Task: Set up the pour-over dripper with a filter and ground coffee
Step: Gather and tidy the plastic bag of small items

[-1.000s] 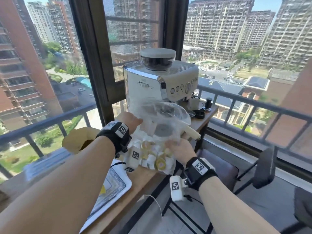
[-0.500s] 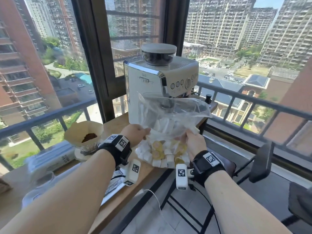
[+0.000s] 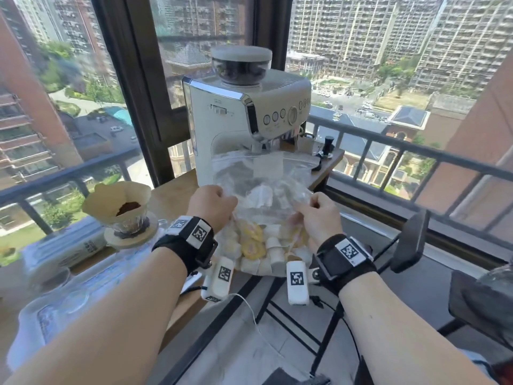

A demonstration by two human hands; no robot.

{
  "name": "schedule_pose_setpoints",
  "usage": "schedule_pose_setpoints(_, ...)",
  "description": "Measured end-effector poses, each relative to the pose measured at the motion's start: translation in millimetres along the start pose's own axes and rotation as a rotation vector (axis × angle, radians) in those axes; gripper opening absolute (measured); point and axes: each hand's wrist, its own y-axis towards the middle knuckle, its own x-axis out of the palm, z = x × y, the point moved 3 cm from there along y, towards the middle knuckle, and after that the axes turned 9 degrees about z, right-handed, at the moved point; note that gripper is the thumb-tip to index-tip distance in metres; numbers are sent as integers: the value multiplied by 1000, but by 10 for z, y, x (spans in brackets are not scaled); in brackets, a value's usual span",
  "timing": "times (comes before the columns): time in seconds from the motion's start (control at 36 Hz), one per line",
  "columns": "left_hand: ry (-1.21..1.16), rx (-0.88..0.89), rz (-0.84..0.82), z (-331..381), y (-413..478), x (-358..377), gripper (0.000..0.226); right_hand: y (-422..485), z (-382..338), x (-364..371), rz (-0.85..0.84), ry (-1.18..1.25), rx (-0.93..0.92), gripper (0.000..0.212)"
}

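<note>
Home coffee corner on a high-rise apartment balcony: an espresso machine [image 3: 244,120] and pour-over dripper [image 3: 127,222] share a wooden tabletop [image 3: 172,193] by a metal railing [image 3: 416,150], residential towers [image 3: 347,37] filling the windows [image 3: 194,29]

Bag [image 3: 266,184] between left hand [image 3: 212,207], right hand [image 3: 319,215]

No lettering reads clearly; black-and-white code tags [image 3: 200,233] sit on both wristbands [image 3: 330,269].

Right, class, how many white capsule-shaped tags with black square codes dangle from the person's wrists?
2. One white capsule-shaped tag dangles below the left hand, the other below the right hand; both hands grip the clear plastic bag. None appears hidden.
</note>
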Motion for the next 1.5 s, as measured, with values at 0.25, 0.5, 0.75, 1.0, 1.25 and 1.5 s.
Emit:
schedule_pose_setpoints(0.25, 24, 88, -70, -52, 53, -187, 36, -97, -186, 131, -355, 157, -103, 22)
schedule_pose_setpoints(0.5, 507, 227, -261, 39, 120, -155, 42, 35, -156, 381, -390, -226, -109, 18)
schedule_pose_setpoints(0.75, 661, 211, -543, -56, 15, -20, 114, -149, -399, 389, -750, -712, -333, 26)
schedule_pose_setpoints(1.0, 750, 194, -496, -259, 120, 89, 89, -142, -233, 639, -853, -1077, -362, 59)
schedule_pose_setpoints(1.25, 779, 149, -501, -491, 190, 156, 71, -84, 247, 676, -899, -932, -326, 70)
schedule_pose_setpoints(1.5, 706, 136, -434, -445, 224, 213, 85, -6, 274, 541, -980, -740, -152, 41)
